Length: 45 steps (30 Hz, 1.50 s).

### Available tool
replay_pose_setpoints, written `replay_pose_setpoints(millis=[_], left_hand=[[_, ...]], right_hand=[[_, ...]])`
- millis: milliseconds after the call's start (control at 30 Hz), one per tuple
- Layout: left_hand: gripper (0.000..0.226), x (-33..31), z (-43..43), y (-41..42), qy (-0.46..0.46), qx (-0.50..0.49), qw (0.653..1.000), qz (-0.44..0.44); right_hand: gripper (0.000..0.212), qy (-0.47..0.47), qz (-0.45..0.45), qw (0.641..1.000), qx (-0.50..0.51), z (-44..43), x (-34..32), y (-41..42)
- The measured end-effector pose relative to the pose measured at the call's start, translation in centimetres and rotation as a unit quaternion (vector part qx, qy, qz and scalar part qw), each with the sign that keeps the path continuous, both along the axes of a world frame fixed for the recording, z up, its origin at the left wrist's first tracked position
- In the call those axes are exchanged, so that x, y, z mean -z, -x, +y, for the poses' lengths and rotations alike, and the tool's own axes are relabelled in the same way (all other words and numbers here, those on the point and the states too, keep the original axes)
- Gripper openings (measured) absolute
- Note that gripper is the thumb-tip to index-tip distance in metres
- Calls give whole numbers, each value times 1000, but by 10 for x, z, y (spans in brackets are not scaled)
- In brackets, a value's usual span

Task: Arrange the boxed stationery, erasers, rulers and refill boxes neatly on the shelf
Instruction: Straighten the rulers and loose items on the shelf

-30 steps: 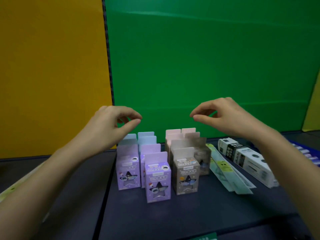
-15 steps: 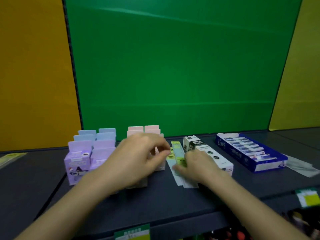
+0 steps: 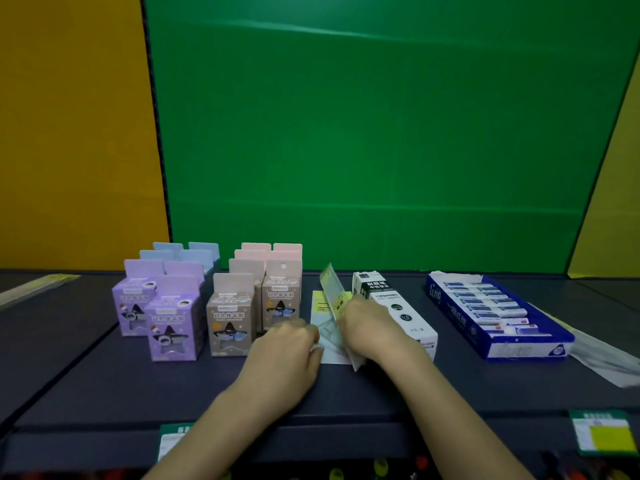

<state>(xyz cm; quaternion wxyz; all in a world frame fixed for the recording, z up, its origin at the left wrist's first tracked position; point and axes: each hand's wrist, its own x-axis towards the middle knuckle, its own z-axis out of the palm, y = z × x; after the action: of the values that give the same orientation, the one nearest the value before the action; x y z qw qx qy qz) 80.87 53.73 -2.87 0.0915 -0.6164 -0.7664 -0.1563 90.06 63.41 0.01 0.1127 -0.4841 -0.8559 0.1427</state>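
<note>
Right hand [image 3: 367, 327] has tilted clear ruler packet [image 3: 334, 292] up, gripping it, left hand [image 3: 291, 344] curled

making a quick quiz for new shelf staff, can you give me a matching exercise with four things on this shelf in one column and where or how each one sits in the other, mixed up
Things:
1. purple boxes
2. packaged ruler
3. blue tray of erasers
4. white and black refill box

Places or states:
A. lying flat, just right of the rulers
B. tilted up on edge, in the right hand
C. standing upright at the left end of the group
D. open-topped, furthest right of the four

Pairs: 1-C, 2-B, 3-D, 4-A
</note>
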Motion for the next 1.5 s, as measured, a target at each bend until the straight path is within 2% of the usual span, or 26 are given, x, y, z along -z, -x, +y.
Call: replay_pose_setpoints(millis=[133, 233, 300, 400, 433, 500, 567, 633, 833, 1000, 1100, 1300, 1500], left_hand=[[41, 4, 20, -19, 8, -5, 1000, -1], [59, 8, 36, -24, 69, 18, 996, -46], [55, 11, 39, -27, 75, 21, 994, -78], [32, 14, 30, -28, -26, 26, 991, -129], [31, 14, 25, -28, -48, 23, 988, -147], [42, 13, 18, -27, -47, -17, 989, -142], [63, 12, 16, -27, -6, -81, 992, -93], [72, 8, 16, -31, 25, -105, 990, -89], [74, -15, 22, -32, 82, -104, 957, -256], [83, -22, 27, -27, 115, -112, 938, -308], [74, -20, 26, -28, 77, -107, 932, -338], [21, -15, 16, -35, -40, -44, 898, -435], [14, -21, -10, -44, -133, 32, 877, -460]], right_hand=[[30, -55, 74, 996, -16, -7, -11, -35], [30, -75, 124, 989, -32, -7, -18, -59], [29, -68, 154, 985, -39, -4, -19, -72], [26, -60, 172, 982, -42, 1, -18, -87], [25, -59, 178, 981, -43, 2, -16, -91], [24, -52, 189, 980, -43, 4, -13, -97], [24, -49, 191, 979, -43, 6, -10, -101], [25, -46, 193, 979, -43, 7, -8, -103], [26, -29, 208, 977, -46, 7, -3, -105], [26, -25, 220, 974, -46, 10, -2, -110], [25, -16, 220, 974, -39, 13, -3, -112], [24, 12, 244, 969, -42, 15, -1, -116], [23, 28, 312, 948, -52, 0, -6, -115]])
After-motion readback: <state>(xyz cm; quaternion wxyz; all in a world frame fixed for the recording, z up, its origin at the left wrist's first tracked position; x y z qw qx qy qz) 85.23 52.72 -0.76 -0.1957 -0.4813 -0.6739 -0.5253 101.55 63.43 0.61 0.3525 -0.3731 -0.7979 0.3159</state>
